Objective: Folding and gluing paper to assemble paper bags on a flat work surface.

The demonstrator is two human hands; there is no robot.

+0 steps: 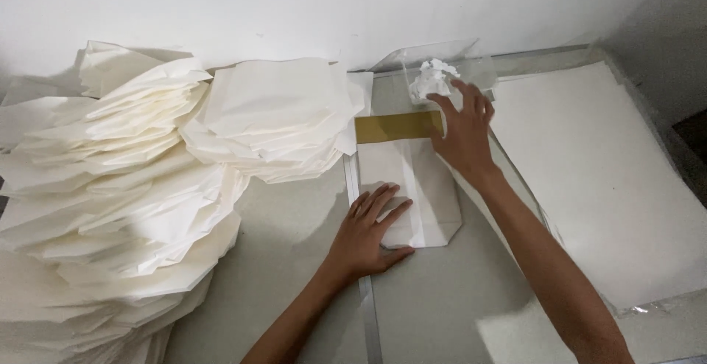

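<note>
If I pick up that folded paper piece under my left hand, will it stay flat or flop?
The folded paper piece looks thin, so it would likely droop and weigh little. Its creases may add slight stiffness. The left hand presses it flat, hinting that the folds could spring open.

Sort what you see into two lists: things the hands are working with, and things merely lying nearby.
In use:
left hand pressing the folded white paper
right hand above the paper, near the crumpled wad
brown strip

Lying about:
heap of folded papers
stack of flat sheets
</note>
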